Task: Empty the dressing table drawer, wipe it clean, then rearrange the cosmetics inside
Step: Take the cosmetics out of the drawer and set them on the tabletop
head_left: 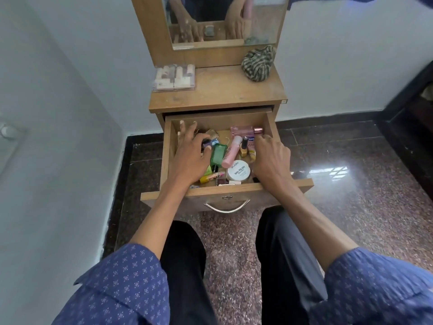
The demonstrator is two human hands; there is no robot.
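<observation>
The wooden drawer (225, 191) of the dressing table stands pulled out, full of cosmetics. Inside lie a white nail polish remover tub (239, 170), a pink tube (231, 152), a green bottle (218, 154), a pink perfume bottle (244, 130) at the back and several small nail polish bottles (244, 148). My left hand (191, 158) reaches into the left half, fingers spread over small items near the back wall. My right hand (271, 160) is in the right half, fingers curled down among the small bottles; what they grip is hidden.
On the table top (220, 90) rest a clear box of lipsticks (174, 77) at the left and a striped crumpled cloth (257, 63) at the right. A mirror (222, 19) rises behind. White walls close in on the left; polished stone floor lies around my knees.
</observation>
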